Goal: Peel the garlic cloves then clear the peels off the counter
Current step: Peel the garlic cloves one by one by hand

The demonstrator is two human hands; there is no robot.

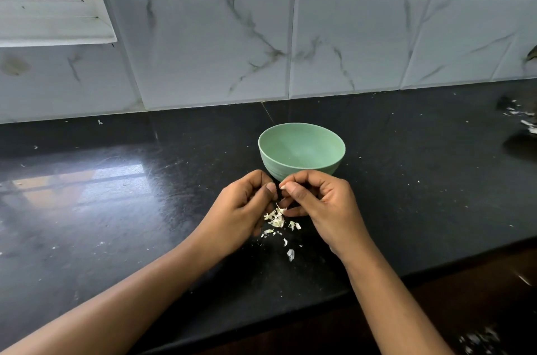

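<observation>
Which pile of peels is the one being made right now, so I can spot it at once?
Start at the green bowl on the black counter. Just in front of it the left hand and right hand meet, and the pile of peels lies directly beneath them. Unlike the peels at the counter's far right edge, it sits between the hands.

Garlic clove [281,186] nearly hidden between curled fingers [293,189]; blurred debris [520,119] at right edge.
</observation>
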